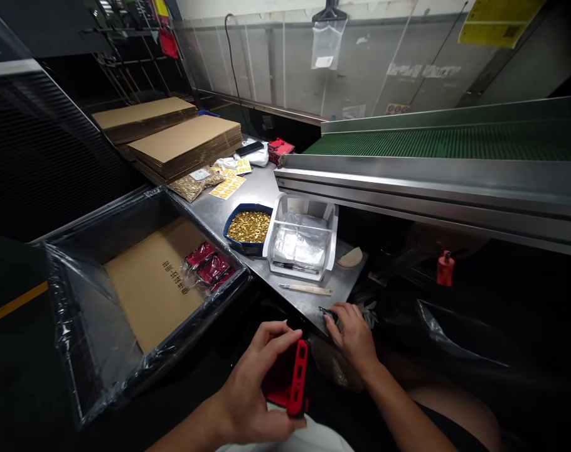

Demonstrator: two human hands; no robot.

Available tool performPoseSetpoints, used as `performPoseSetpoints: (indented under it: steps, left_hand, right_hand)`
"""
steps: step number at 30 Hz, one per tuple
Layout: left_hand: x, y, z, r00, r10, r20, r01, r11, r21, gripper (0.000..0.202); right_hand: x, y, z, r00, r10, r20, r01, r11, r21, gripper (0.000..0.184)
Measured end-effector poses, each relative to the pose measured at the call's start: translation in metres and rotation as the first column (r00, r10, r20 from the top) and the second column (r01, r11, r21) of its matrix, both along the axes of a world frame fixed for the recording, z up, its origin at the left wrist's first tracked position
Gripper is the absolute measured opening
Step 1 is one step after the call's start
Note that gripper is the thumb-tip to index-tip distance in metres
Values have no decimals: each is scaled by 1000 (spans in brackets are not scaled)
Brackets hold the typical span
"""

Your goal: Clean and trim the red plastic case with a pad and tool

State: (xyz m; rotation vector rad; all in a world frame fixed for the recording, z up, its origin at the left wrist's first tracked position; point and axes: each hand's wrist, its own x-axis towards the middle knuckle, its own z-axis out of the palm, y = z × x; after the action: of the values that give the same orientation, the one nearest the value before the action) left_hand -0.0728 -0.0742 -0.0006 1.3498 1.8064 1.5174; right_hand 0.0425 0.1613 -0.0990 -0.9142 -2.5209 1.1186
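Note:
My left hand [255,383] holds a red plastic housing [290,380] upright above my lap, fingers curled over its top edge. My right hand [354,336] rests on the near corner of the steel table [261,185], fingertips on a small dark tool [330,312]; whether the fingers are closed around it is unclear. Just beyond lie a pale wooden-handled tool [307,289], a white bin of clear plastic bags [302,242] and a blue tray of small brass parts [248,227].
A plastic-lined crate [139,282] at the left holds cardboard and bagged red parts [209,265]. Flat cardboard stacks [182,141], yellow labels [229,182] and a bag of brass parts [194,182] lie farther back. A green conveyor [455,141] runs along the right.

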Motion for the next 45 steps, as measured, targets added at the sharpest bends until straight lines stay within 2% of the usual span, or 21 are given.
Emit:
performPoseSetpoints:
  steps: [2,5,10,13,15,17,20,24,27,29,30,35,39,45]
  left_hand:
    - [2,4,6,993,0,-116,8,998,65,95]
    - [4,8,13,981,4,-193,23,991,135,94]
    - [7,12,19,974,11,-224,27,986,167,94]
    - [7,14,21,966,-2,-257,44,987,158,92]
    - [8,15,22,958,-3,-286,50,986,156,90]
    - [8,16,24,950,0,-313,51,986,157,89]
    - [8,16,28,940,-4,-341,56,988,144,89]
    - [7,16,30,937,-17,-350,66,990,126,88]
    - [8,14,30,936,-27,-351,75,990,123,87]
    - [9,13,29,940,-37,-339,80,990,113,86]
    - [9,13,28,942,-42,-332,82,991,110,86]
    - [8,14,28,939,-46,-340,87,990,108,88]
    - [9,16,32,931,-34,-364,80,991,112,86]
    - [8,17,35,934,-47,-353,92,990,110,80]
  right_hand:
    - [4,-1,7,997,-74,-6,74,995,-64,47]
    - [8,-5,29,989,-144,-9,141,977,-159,55]
    - [16,-19,86,990,-121,-75,89,936,-342,52]
    - [20,-28,119,968,-194,-162,99,881,-463,58]
    - [23,-31,134,956,-219,-196,84,843,-532,62]
    - [27,-33,144,959,-182,-218,25,819,-573,55]
    - [34,-34,150,958,-136,-252,-40,809,-586,49]
    - [40,-38,155,964,-68,-259,-84,841,-535,43]
    - [40,-43,161,955,-85,-284,-77,854,-514,56]
    - [39,-46,165,942,-152,-300,-37,839,-542,68]
    - [39,-47,166,937,-178,-300,-21,830,-558,69]
    - [39,-47,164,939,-178,-295,-29,813,-582,36]
    - [38,-48,159,933,-204,-295,-9,810,-586,38]
    - [39,-49,160,943,-106,-316,-78,851,-519,32]
